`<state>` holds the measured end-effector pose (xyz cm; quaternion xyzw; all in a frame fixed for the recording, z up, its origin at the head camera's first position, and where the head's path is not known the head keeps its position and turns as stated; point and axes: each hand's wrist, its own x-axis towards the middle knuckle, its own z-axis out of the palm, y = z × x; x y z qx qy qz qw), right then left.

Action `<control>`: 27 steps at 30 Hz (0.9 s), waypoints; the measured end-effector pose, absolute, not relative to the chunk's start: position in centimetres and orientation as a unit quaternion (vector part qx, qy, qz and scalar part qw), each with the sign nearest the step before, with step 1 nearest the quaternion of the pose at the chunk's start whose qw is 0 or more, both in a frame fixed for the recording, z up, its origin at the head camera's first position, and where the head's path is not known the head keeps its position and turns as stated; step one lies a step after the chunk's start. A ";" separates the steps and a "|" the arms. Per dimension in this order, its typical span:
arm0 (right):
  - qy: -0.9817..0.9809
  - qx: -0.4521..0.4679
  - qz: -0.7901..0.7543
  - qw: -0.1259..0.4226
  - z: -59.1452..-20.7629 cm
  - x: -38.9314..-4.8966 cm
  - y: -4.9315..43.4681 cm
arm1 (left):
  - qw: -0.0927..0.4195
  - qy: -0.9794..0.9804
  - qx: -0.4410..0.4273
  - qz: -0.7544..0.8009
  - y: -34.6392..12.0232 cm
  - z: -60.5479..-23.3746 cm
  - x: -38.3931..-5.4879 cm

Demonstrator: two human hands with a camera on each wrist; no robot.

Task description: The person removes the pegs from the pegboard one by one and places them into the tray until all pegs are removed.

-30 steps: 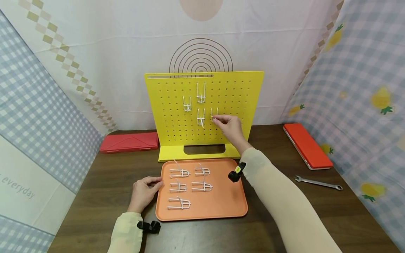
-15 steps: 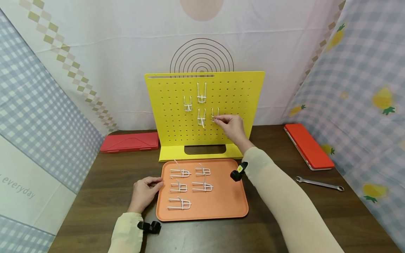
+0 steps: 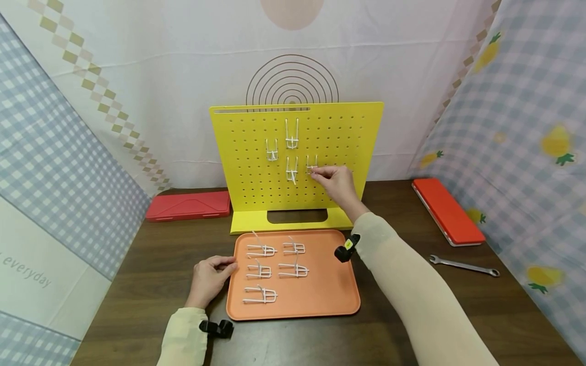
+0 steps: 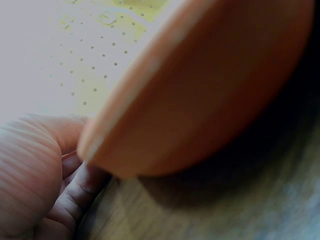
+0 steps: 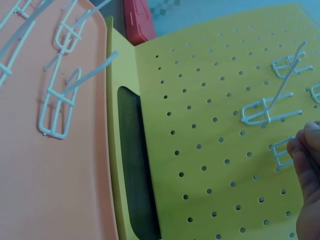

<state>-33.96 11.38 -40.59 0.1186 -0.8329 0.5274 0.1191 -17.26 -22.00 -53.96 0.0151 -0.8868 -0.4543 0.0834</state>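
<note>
My right hand pinches a white wire pegboard hook against the yellow pegboard, thumb and fingertips covering its lower end. In the right wrist view the same hook lies close along the board. Three more white hooks hang nearby: a long one higher up, one at upper left and one just left of the hand. My left hand grips the left rim of the orange tray, thumb above and fingers below, as the left wrist view shows. Several loose hooks lie on this tray.
A dark red case lies left of the pegboard. On the right are a bright red case and a metal wrench. The tray sits directly in front of the board's yellow base. Cloth hangs behind and on both sides.
The pinched hook has risen very slightly and more of its crossbar shows above my right fingertips. My left hand stays on the tray rim.
</note>
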 end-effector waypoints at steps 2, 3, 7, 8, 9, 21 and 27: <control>-0.831 0.121 0.529 0.120 -40.5 -33.9 11.4 | 0.083 -0.887 0.018 -0.455 -22.0 -54.0 -17.3; -0.829 0.123 0.532 0.119 -40.5 -33.8 11.5 | 0.083 -0.887 0.019 -0.454 -22.0 -54.0 -17.3; -0.824 0.131 0.536 0.125 -40.3 -33.1 11.9 | 0.079 -0.887 0.024 -0.454 -21.9 -54.1 -17.2; -0.823 0.132 0.538 0.127 -40.3 -32.9 12.1 | 0.078 -0.887 0.025 -0.454 -21.9 -54.1 -17.2; -0.821 0.132 0.540 0.129 -40.3 -32.6 12.3 | 0.078 -0.888 0.025 -0.453 -21.9 -54.1 -17.2; -0.821 0.154 0.521 0.173 -43.5 -26.9 16.7 | 0.085 -0.888 0.019 -0.451 -21.9 -54.1 -17.3; -0.814 0.158 0.532 0.170 -45.9 -23.2 18.7 | 0.092 -0.889 0.015 -0.448 -22.0 -54.0 -17.3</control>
